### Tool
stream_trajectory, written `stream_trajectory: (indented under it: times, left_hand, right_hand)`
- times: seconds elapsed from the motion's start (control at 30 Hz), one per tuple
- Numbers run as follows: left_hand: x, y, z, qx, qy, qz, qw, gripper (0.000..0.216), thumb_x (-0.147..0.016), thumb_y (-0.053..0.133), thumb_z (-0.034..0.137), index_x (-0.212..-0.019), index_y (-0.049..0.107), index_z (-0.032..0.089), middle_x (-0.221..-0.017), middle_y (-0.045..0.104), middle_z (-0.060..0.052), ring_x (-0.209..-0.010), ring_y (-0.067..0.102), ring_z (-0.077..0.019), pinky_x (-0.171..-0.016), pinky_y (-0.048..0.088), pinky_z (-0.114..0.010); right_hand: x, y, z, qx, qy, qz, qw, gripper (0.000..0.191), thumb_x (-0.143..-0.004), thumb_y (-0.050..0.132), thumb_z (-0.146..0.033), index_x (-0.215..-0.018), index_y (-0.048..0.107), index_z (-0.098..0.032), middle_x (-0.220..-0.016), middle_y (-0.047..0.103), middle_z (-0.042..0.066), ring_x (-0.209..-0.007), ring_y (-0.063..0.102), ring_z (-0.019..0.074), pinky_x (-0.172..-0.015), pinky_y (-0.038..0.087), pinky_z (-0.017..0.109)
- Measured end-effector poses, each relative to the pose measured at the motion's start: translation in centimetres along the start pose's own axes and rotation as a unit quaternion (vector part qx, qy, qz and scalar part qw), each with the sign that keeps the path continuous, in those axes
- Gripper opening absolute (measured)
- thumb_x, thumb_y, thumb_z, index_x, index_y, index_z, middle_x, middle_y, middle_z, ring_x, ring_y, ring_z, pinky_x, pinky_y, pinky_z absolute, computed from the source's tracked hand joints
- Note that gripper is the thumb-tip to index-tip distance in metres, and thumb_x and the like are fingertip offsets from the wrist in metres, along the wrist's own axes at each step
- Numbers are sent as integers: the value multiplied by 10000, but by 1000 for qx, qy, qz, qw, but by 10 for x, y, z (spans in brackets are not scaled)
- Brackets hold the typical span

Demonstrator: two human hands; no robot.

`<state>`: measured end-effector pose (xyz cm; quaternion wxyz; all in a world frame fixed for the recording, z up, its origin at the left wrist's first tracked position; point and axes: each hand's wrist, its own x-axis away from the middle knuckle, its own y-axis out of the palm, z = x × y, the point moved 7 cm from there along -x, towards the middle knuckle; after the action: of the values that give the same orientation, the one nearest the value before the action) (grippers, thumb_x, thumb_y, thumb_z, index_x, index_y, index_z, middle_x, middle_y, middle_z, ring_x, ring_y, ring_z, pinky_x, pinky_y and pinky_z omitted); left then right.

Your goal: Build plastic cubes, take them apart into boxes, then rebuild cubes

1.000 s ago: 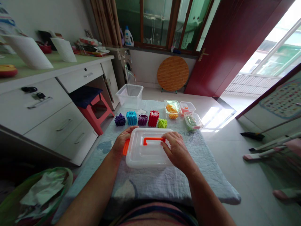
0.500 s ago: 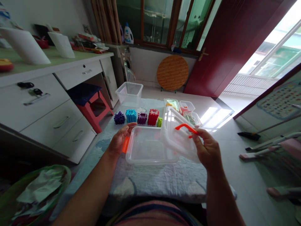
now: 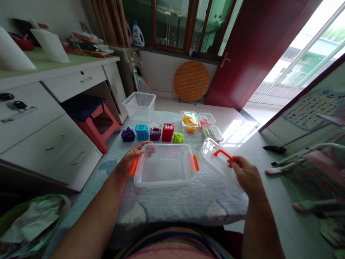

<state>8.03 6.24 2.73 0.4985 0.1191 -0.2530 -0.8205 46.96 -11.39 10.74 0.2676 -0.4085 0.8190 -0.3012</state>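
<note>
Clear rectangular plastic lid [image 3: 217, 164] just came off, so the clear rectangular plastic box [image 3: 165, 165] is open on top now.
A second ago the lid was sitting on the box; now it's tilted off to the box's right, leaving the inside reachable from above. Right hand [image 3: 248, 177] has its grip closed on the lid's orange plastic handle [image 3: 225, 155]. Left hand [image 3: 128, 158] is against the box's left end, can't tell how tight that grip is. Box sits on the blue-grey cloth-covered worktop [image 3: 185, 205], five coloured plastic blocks [image 3: 155, 134] lined up behind it.
</note>
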Motion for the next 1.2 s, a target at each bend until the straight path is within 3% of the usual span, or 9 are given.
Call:
stream_trajectory:
  times: [0.37, 0.57, 0.67, 0.8, 0.93, 1.07, 1.2]
  left_hand:
    - [0, -1, -2, 7, -7, -3, 1000, 474, -712, 752, 284, -1168, 690, 173, -1060, 758, -114, -961, 718, -247, -865, 542, -306]
    - [-2, -3, -4, 22, -6, -7, 1000, 479, -701, 764, 283, -1161, 690, 172, -1050, 759, -106, -938, 720, -225, -851, 543, -289]
    - [-2, -1, -4, 29, -7, -14, 999, 478, -700, 763, 284, -1159, 691, 171, -1046, 760, -100, -937, 718, -222, -852, 540, -287]
    - [-1, 5, -4, 41, -10, -18, 999, 446, -726, 741, 271, -1159, 691, 175, -1107, 747, -94, -1002, 704, -232, -894, 523, -294]
    - [-1, 8, -4, 53, -10, -20, 998, 424, -736, 738, 278, -1145, 697, 171, -1070, 757, -91, -984, 712, -228, -883, 530, -282]
    - [-3, 5, -6, 77, -16, -7, 997, 392, -752, 712, 256, -1132, 700, 157, -1053, 760, -92, -967, 718, -221, -897, 538, -295]
    - [-2, 4, -6, 99, -25, 11, 995, 379, -763, 691, 250, -1129, 699, 154, -1042, 762, -88, -961, 721, -218, -904, 544, -299]
  right_hand:
    - [-1, 27, 21, 134, 12, -29, 990, 243, -767, 482, -360, -809, 676, -220, -761, 718, 63, -699, 641, 228, -686, 445, 336]
    - [6, 61, 16, 104, -39, -195, 975, 246, -805, 486, -369, -784, 676, -215, -758, 710, 38, -725, 644, 209, -685, 456, 312]
    - [5, 61, 11, 109, -42, -211, 971, 267, -825, 485, -376, -812, 692, -208, -787, 719, 42, -748, 653, 211, -706, 466, 314]
    - [-6, 52, -20, 85, -78, -167, 979, 306, -851, 495, -418, -895, 699, -195, -873, 732, 68, -793, 664, 219, -742, 488, 327]
    - [-23, 63, -70, 41, -158, -178, 970, 264, -856, 525, -379, -939, 694, -193, -893, 728, 62, -823, 665, 206, -771, 495, 320]
    - [-57, 98, -103, 27, -207, -190, 959, 196, -844, 563, -306, -934, 690, -187, -890, 722, 52, -827, 658, 192, -782, 492, 316]
    - [-95, 144, -116, 44, -206, -204, 956, 221, -827, 619, -309, -974, 680, -156, -953, 715, 74, -852, 655, 198, -793, 492, 320]
